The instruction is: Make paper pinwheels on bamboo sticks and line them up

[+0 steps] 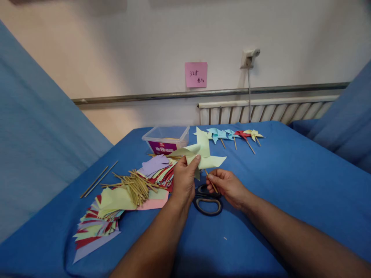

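A pale green paper pinwheel (203,146) is pinched in my left hand (185,178), whose thumb lies at the pinwheel's centre. My right hand (227,186) grips the thin wooden stick (213,186) that runs down from behind the blades. Black-handled scissors (208,213) lie on the blue cloth just under both hands, their blades hidden behind my left hand. Left of my hands is a pile of short wooden sticks (136,189), with stacks of coloured paper (100,220) around it.
A clear plastic box (165,135) with a purple label stands at the back. Several finished pinwheels (220,135) lie in a row at the back right. Two long thin rods (98,179) rest at the left. Blue curtains (37,127) hang on both sides.
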Tool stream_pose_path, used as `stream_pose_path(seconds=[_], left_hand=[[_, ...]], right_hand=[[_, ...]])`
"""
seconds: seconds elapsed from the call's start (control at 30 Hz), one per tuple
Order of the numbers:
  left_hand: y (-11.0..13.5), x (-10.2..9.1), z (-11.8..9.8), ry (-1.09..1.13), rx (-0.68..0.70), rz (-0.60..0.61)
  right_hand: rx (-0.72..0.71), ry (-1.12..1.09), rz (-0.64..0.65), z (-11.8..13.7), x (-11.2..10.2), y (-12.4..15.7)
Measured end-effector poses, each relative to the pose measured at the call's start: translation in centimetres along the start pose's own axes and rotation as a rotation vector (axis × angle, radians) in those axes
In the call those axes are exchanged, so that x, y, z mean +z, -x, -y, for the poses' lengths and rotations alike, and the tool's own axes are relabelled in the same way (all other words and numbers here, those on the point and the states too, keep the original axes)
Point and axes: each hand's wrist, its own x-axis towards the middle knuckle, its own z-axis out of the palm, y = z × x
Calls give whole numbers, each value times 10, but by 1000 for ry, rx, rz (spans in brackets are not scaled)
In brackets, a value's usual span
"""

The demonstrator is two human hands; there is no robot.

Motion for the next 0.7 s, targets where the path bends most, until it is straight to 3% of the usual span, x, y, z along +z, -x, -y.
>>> stream_pose_path(seconds=[0.13, 0.2, 0.33, 0.43, 0.53, 0.7], left_hand=[[-2, -1, 0, 8, -25, -19], [-2, -2, -1, 18, -74, -9], [1, -2, -2, 19, -269, 89], [6, 0, -1, -6, -398, 170], [9, 1, 2, -38, -463, 218], [11, 1, 6, -50, -507, 267]], right_hand=[[27, 10, 58, -3, -4, -1], [9, -11, 28, -1, -8, -4], [-64, -187, -78, 10, -22, -13], [-94, -263, 2, 17, -30, -17], [-112, -268, 56, 19, -34, -19], [-90, -257, 21, 14, -35, -20]])
